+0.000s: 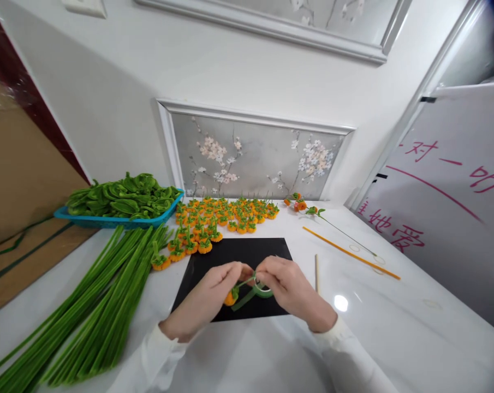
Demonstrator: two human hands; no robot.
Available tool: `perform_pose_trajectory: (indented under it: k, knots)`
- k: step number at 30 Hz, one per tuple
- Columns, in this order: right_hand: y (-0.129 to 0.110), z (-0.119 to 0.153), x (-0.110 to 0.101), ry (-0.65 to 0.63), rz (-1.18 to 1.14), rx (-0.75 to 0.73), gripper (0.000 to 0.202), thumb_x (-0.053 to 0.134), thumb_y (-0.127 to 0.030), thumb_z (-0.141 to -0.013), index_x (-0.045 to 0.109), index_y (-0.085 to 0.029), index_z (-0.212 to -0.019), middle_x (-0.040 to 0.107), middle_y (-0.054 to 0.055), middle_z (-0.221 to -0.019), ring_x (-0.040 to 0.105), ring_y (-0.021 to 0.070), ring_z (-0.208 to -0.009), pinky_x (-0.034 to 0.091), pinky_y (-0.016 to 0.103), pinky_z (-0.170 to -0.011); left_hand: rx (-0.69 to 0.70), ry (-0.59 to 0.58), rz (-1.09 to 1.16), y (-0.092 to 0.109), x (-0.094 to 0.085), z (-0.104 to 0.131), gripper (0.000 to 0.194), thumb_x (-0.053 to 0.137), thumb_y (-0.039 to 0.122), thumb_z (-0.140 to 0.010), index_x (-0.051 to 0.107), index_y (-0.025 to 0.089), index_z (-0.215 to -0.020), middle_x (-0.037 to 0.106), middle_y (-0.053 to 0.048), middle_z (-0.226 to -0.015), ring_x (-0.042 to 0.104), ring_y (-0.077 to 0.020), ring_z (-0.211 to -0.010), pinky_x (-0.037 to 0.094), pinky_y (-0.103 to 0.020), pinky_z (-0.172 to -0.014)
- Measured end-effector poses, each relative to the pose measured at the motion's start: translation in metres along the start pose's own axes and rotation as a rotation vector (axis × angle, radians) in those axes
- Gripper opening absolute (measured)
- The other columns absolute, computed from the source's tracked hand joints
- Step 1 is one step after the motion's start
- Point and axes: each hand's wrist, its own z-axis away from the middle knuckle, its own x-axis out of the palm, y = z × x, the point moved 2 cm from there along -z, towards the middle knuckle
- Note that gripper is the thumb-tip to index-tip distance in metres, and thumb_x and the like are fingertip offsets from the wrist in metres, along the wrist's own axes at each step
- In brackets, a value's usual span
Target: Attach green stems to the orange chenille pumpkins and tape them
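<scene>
Over a black mat (pixel 247 248), my left hand (pixel 220 281) is closed with its fingertips pinched around the thin green stem of an orange pipe-cleaner flower (pixel 230 298). The bloom hangs below the palm, partly hidden. My right hand (pixel 285 281) pinches the other end of that stem, close to the left fingertips. Just under the right fingers lies a roll of green floral tape (pixel 263 291), with a loose strip reaching left toward the flower. Whether the right fingers also hold tape is hidden.
Several orange flowers (pixel 230 213) stand beyond the mat. At left are a blue tray (pixel 107 222) of green leaf pieces and a bundle of green pipe cleaners (pixel 103 305). To the right lie a long-stemmed flower (pixel 314 210), an orange pipe cleaner (pixel 349 251) and a thin stick (pixel 317 273).
</scene>
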Motion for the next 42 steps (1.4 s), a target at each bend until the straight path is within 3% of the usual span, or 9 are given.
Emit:
perform_pose_trajectory:
  k: [2,4,9,13,18,23,27,36,42]
  knots:
    - [0.004,0.0,-0.002,0.081,-0.136,0.094,0.026,0.043,-0.027,-0.094,0.052,-0.019,-0.071,0.051,-0.001,-0.065,0.047,0.0122,-0.061,0.035,0.024,-0.059,-0.036,0.149,0.208,-0.002,-0.007,-0.002,0.036,0.048,0.046,-0.087,0.067,0.018,-0.098,0.07,-0.01,-0.098,0.06,-0.0241,-0.1,0.046,-0.032,-0.081]
    - [0.006,0.0,-0.001,0.159,-0.305,0.16,0.03,0.042,-0.033,-0.094,0.048,-0.019,-0.068,0.047,-0.002,-0.063,0.043,0.0118,-0.058,0.034,0.023,-0.055,-0.073,0.242,0.388,-0.007,-0.013,-0.004,0.036,0.052,0.047,-0.085,0.065,0.018,-0.104,0.07,-0.01,-0.099,0.062,-0.0236,-0.097,0.048,-0.033,-0.079]
    - [0.004,-0.004,0.011,0.314,-0.653,0.305,0.036,0.047,-0.043,-0.091,0.046,-0.019,-0.064,0.046,-0.002,-0.06,0.041,0.0115,-0.057,0.034,0.024,-0.055,-0.09,0.125,0.45,-0.018,-0.003,-0.007,0.025,0.078,0.029,-0.067,0.071,0.017,-0.088,0.07,-0.004,-0.088,0.063,-0.0135,-0.078,0.049,-0.027,-0.079]
    - [-0.001,-0.006,0.029,0.245,-0.831,0.413,0.041,0.051,-0.048,-0.088,0.047,-0.018,-0.06,0.045,-0.002,-0.056,0.037,0.0102,-0.052,0.032,0.023,-0.051,-0.022,0.154,0.539,-0.018,0.011,-0.006,0.026,0.079,0.028,-0.065,0.073,0.017,-0.088,0.069,0.0,-0.072,0.061,-0.0122,-0.067,0.051,-0.027,-0.071]
    - [-0.007,-0.005,0.043,0.163,-0.948,0.459,0.041,0.051,-0.052,-0.086,0.054,-0.017,-0.066,0.051,-0.001,-0.058,0.043,0.0101,-0.052,0.035,0.023,-0.053,0.048,0.21,0.6,-0.019,0.009,-0.009,0.019,0.079,0.029,-0.065,0.074,0.014,-0.075,0.066,-0.001,-0.065,0.059,-0.0127,-0.061,0.052,-0.027,-0.064]
    - [-0.006,-0.006,0.039,0.13,-0.899,0.441,0.045,0.041,-0.055,-0.09,0.06,-0.016,-0.078,0.06,0.002,-0.068,0.049,0.0109,-0.057,0.04,0.023,-0.056,0.062,0.191,0.618,-0.021,0.006,-0.01,0.014,0.074,0.028,-0.073,0.073,0.014,-0.074,0.064,-0.001,-0.069,0.057,-0.0119,-0.062,0.05,-0.026,-0.063]
    - [-0.003,-0.005,0.037,0.114,-0.75,0.343,0.034,0.05,-0.044,-0.089,0.061,-0.016,-0.072,0.061,0.002,-0.068,0.052,0.0117,-0.061,0.042,0.023,-0.06,0.069,0.12,0.588,-0.016,0.011,-0.008,0.015,0.072,0.028,-0.074,0.072,0.014,-0.07,0.058,0.001,-0.06,0.053,-0.0104,-0.059,0.047,-0.025,-0.06]
    - [-0.004,-0.003,0.037,0.156,-0.355,0.355,0.016,0.061,-0.023,-0.079,0.066,-0.017,-0.065,0.058,-0.002,-0.058,0.048,0.0115,-0.056,0.036,0.022,-0.054,0.102,0.308,0.438,-0.022,0.008,-0.007,0.018,0.078,0.029,-0.064,0.069,0.015,-0.06,0.062,0.001,-0.062,0.054,-0.0118,-0.065,0.044,-0.024,-0.066]
    - [-0.002,-0.001,0.041,0.113,-0.36,0.305,0.027,0.053,-0.025,-0.086,0.066,-0.016,-0.064,0.059,-0.001,-0.058,0.048,0.0107,-0.053,0.036,0.022,-0.052,0.161,0.258,0.346,-0.023,0.01,-0.008,0.018,0.073,0.031,-0.072,0.066,0.017,-0.063,0.057,0.002,-0.059,0.048,-0.0106,-0.057,0.042,-0.024,-0.056]
